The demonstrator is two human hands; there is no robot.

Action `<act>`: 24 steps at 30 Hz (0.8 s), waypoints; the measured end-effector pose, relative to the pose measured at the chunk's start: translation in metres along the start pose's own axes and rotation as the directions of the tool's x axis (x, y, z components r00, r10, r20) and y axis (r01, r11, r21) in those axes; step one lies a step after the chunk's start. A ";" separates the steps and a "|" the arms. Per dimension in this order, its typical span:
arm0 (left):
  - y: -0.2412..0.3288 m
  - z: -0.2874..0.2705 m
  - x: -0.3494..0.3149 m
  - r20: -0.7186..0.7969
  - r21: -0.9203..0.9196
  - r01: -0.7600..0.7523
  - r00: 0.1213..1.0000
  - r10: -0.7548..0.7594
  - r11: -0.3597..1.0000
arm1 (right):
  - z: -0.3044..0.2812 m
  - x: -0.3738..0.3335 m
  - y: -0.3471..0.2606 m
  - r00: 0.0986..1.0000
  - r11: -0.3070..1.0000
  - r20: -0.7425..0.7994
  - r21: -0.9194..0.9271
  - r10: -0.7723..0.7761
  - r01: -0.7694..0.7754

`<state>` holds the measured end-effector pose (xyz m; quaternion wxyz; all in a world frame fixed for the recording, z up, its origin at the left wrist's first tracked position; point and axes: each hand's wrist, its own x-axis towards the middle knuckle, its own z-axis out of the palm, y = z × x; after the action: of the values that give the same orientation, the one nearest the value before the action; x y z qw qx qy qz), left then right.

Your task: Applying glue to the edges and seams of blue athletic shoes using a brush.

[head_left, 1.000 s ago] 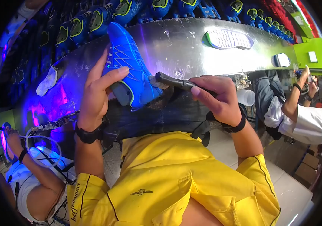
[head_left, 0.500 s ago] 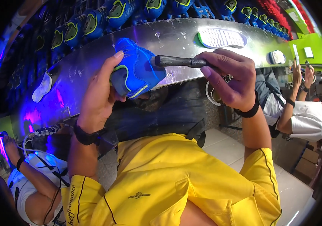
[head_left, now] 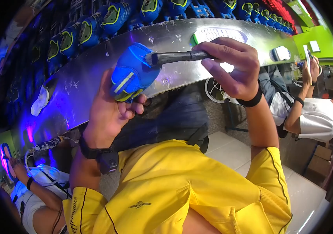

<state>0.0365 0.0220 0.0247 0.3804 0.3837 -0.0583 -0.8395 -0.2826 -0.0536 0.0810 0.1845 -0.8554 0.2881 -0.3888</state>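
Observation:
A blue shoe upper (head_left: 138,74) with lime trim is tilted, its heel facing me. My left hand (head_left: 110,105) is closed around it from the left and below, with the fingertips showing under the lime-edged collar. In my right hand (head_left: 231,64) is a dark-handled brush (head_left: 178,57), pinched between thumb and fingers near its handle end. The brush's bristle end (head_left: 149,59) touches the blue side of the upper. Which part of the shoe my hidden left fingers press on, I cannot tell.
Several blue shoes (head_left: 114,17) hang on racks behind a metal bench (head_left: 90,54). On the bench lie a white sole (head_left: 221,34), another sole piece (head_left: 281,53) and a white insole-shaped piece (head_left: 40,101). A co-worker (head_left: 314,117) sits at right, another (head_left: 43,191) at left.
My left hand has turned the shoe upper so its heel and the strip there face me. The brush has moved slightly left and up, along with my right hand.

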 end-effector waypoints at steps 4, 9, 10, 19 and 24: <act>-0.005 0.009 0.003 -0.016 -0.043 0.089 0.996 -0.090 0.995 | -0.001 -0.007 0.010 0.999 0.999 -0.031 0.042 0.015 -0.013; -0.014 0.018 0.015 0.046 -0.092 0.164 0.986 -0.160 0.982 | 0.006 -0.028 0.026 0.990 0.981 -0.094 0.171 0.109 -0.092; -0.015 0.020 0.016 0.044 -0.084 0.164 0.986 -0.160 0.983 | 0.006 -0.031 0.026 0.987 0.977 -0.104 0.186 0.123 -0.102; -0.020 0.043 0.039 0.163 -0.176 0.248 0.962 -0.220 0.953 | 0.006 -0.067 0.051 0.957 0.951 -0.152 0.226 0.246 -0.209; -0.015 0.065 0.053 0.203 -0.169 0.272 0.950 -0.236 0.947 | -0.010 -0.079 0.059 0.891 0.905 -0.196 0.213 0.409 -0.368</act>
<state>-0.0394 -0.0161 0.0323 0.2976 0.2712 0.0400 -0.9145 -0.3525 -0.0494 0.0113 0.2957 -0.7089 0.4393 -0.4659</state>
